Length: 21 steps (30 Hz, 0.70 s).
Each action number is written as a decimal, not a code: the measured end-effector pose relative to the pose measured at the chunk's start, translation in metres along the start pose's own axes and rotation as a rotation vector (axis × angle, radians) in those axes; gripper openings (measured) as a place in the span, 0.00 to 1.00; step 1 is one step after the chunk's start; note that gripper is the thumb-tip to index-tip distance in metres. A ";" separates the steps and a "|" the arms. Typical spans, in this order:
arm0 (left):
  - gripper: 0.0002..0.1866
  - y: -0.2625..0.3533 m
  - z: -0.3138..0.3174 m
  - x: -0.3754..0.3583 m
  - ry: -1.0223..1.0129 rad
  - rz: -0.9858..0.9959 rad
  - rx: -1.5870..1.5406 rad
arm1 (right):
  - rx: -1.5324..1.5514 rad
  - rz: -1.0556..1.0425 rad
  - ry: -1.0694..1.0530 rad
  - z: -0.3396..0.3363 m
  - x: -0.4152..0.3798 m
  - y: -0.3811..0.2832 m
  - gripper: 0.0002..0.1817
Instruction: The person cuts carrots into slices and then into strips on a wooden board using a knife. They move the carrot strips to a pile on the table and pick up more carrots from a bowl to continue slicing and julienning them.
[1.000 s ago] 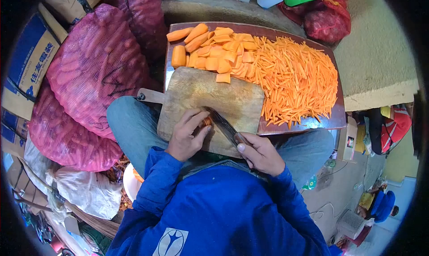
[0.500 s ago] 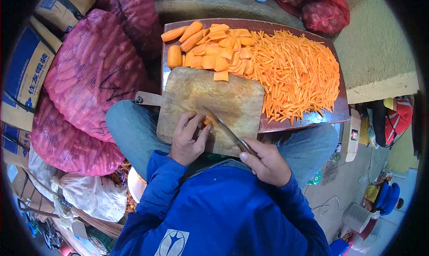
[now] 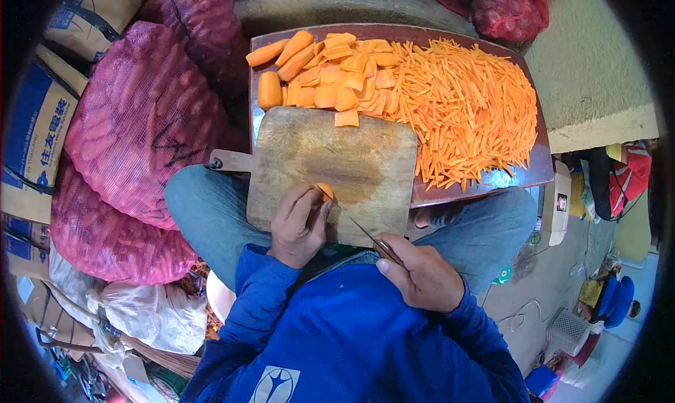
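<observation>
My left hand [image 3: 301,224] pinches a small carrot piece [image 3: 324,190] between thumb and fingers, over the wooden cutting board [image 3: 380,160]. Wrapped around the handle of a knife [image 3: 360,226] is my right hand [image 3: 427,271], at the board's near right edge. The blade slants up and left, its tip end at the carrot piece; whether it touches is hard to tell. One flat carrot slice [image 3: 346,118] rests on the board's far edge. Beyond it lie more carrot slices [image 3: 325,96], peeled carrots [image 3: 268,90] and a wide heap of carrot sticks [image 3: 471,107].
The board sits partly on a dark red low table [image 3: 545,150], its near part over my lap between my bent knees. Pink mesh sacks [image 3: 144,129] and strapped cardboard boxes [image 3: 46,129] stand at left. A red net bag [image 3: 510,13] lies behind the table, near a concrete ledge [image 3: 598,72].
The knife blade has swung left and its tip now meets the area of the carrot piece. The piece is tilted so more of its orange face shows. My view has shifted slightly.
</observation>
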State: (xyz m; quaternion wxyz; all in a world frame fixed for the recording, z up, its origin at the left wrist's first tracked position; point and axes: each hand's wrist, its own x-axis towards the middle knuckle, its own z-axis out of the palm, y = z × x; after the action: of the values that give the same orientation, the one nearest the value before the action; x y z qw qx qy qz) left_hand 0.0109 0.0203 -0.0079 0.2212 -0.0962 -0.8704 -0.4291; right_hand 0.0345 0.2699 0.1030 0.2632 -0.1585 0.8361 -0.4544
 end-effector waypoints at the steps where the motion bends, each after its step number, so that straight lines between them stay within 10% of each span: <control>1: 0.18 -0.001 0.001 0.000 0.006 0.005 0.000 | 0.000 0.000 -0.003 0.002 0.003 -0.001 0.21; 21: 0.16 0.007 -0.003 0.003 0.010 -0.103 -0.045 | 0.018 -0.154 0.111 0.002 0.022 0.001 0.17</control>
State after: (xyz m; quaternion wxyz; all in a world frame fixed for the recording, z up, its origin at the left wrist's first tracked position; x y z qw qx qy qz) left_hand 0.0120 0.0222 0.0004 0.2008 -0.0541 -0.8633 -0.4598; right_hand 0.0180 0.2578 0.0951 0.1822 -0.1945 0.8307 -0.4888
